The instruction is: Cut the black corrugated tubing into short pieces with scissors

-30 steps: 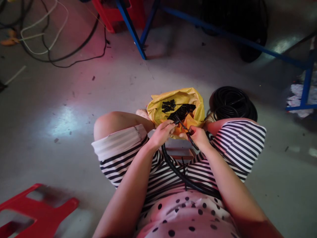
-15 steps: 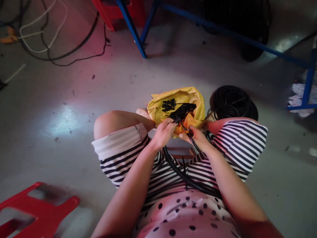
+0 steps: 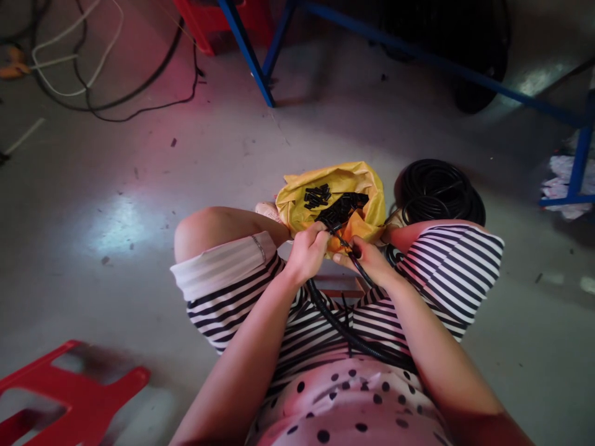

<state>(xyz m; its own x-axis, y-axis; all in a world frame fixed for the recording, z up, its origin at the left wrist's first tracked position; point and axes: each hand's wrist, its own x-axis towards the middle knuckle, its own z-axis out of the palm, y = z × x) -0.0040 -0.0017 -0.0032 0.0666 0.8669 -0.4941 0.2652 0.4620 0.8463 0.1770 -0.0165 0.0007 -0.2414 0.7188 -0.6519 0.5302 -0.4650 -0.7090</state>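
Observation:
My left hand (image 3: 307,251) is closed around a black corrugated tube (image 3: 325,310), which drops from the fist and curves across my lap to the right. Its end shows just past my fingers, over a yellow sack (image 3: 290,201). Close beside it, my right hand (image 3: 369,257) pinches a slim dark length (image 3: 361,269). The thin upper end of that length meets the tube end near my left fingertips; whether it is a tool or a cable I cannot make out. Inside the sack lie many short black tube pieces (image 3: 318,197).
A coil of black tubing (image 3: 437,192) lies on the floor beyond my right knee. Red plastic stools stand at the lower left (image 3: 79,396) and top (image 3: 199,28). Blue metal legs (image 3: 246,52) cross the top. Loose cables (image 3: 139,96) spread at upper left.
Both hands stay almost in place, with a slight shift of the fingers. The slim dark length has turned a little at the tube end. The sack and coil are unmoved.

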